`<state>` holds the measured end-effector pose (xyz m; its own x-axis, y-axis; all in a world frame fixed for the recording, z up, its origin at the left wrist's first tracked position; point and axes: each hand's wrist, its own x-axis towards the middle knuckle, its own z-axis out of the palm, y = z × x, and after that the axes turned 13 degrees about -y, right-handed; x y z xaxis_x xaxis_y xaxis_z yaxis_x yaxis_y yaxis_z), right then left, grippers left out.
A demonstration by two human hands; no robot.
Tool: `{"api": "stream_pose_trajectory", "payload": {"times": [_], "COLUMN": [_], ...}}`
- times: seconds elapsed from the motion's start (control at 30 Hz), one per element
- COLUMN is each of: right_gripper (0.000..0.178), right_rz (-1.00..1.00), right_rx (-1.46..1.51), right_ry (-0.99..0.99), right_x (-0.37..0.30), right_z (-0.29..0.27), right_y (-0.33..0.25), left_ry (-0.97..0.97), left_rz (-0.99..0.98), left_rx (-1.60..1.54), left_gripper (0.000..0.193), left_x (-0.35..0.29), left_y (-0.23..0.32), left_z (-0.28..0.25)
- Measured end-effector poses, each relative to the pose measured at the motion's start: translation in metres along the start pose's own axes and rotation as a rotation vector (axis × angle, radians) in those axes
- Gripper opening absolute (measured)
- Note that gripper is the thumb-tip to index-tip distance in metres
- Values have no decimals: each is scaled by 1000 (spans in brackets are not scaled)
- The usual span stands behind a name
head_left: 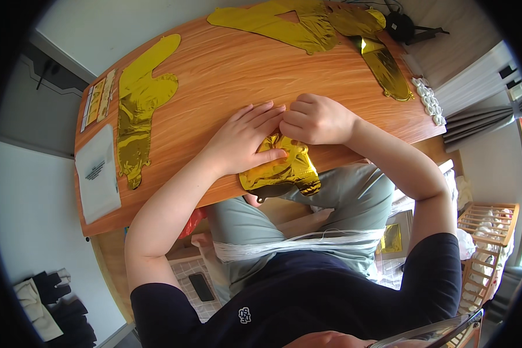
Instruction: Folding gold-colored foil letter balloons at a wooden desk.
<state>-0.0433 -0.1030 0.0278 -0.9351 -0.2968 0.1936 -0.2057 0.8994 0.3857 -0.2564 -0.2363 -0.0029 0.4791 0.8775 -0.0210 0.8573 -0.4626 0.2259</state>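
Observation:
A crumpled gold foil balloon [282, 169], flat and without air, lies at the near table edge, its lower end hanging over toward my lap. My left hand [245, 138] rests flat on its upper left part, fingers stretched out and thumb across the foil. Right beside those fingertips, my right hand [318, 120] is closed in a fist at the balloon's upper end. Whatever its fingers pinch is hidden behind the knuckles.
More flat gold foil balloons lie on the wooden table [214, 75]: one on the left [138, 104], others at the far right [307, 29]. A clear plastic packet [98, 174] sits at the left edge, white coils [429, 101] at the right edge. White strings [298, 243] cross my lap.

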Motion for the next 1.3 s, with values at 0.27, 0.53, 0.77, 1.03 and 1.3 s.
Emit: {"api": "stream_pose_trajectory", "payload": {"times": [0.27,0.53,0.77,1.03,1.3], "right_gripper": [27,28,26,21,22], "right_rz": [138,220,286,382,406], "right_rx": [455,495,467,655,660], "right_ry": [-15,17,64,22,28], "right_x": [-15,-25,-22,-23,-23], "right_z": [-7,-7,-4,1,0], "right_y": [-19,-28,-34,-35,-36], "left_ry": [-9,-5,-12,-34,-42], "left_rz": [-2,8,-9,-2,-114], "left_rx": [-30,5,6,-35,-673], "left_gripper": [83,85,85,80,48], "left_x": [-1,-2,0,0,0], "left_y": [0,-2,-2,-5,-21], "left_z": [2,5,6,1,-33]}}
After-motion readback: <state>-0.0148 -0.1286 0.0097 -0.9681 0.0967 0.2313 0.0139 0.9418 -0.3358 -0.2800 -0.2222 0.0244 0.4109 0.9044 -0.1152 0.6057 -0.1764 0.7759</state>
